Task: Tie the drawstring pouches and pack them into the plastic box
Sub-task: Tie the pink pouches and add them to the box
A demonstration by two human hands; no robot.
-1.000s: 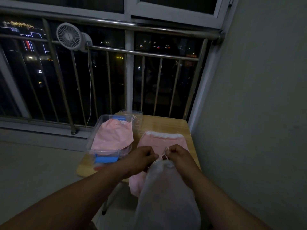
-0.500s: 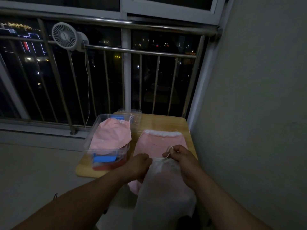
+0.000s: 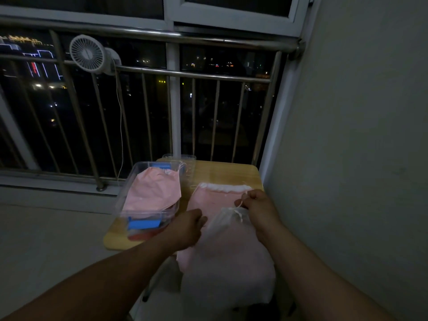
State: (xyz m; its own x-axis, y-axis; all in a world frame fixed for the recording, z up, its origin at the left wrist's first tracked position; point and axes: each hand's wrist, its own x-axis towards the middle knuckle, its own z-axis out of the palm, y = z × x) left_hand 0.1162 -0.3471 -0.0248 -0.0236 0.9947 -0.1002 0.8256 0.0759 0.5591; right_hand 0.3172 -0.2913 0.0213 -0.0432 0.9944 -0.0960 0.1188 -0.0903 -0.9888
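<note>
Plastic box: sitting at the table's left edge, holding a pink pouch.
Left hand: curling loosely, resting against the white pouch.
Right hand: pinching the drawstring above the gathered neck.
Right side: wall is crowding the table.

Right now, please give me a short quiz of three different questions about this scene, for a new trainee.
1. True or false: the plastic box already holds a pink pouch.
2. Which hand pulls the drawstring of the white pouch? A) left hand B) right hand
3. Fill in: the small white fan is clipped to the ____.

Key
1. True.
2. B: the right hand pinches the string; the left hand rests beside the pouch.
3. Railing.
</note>
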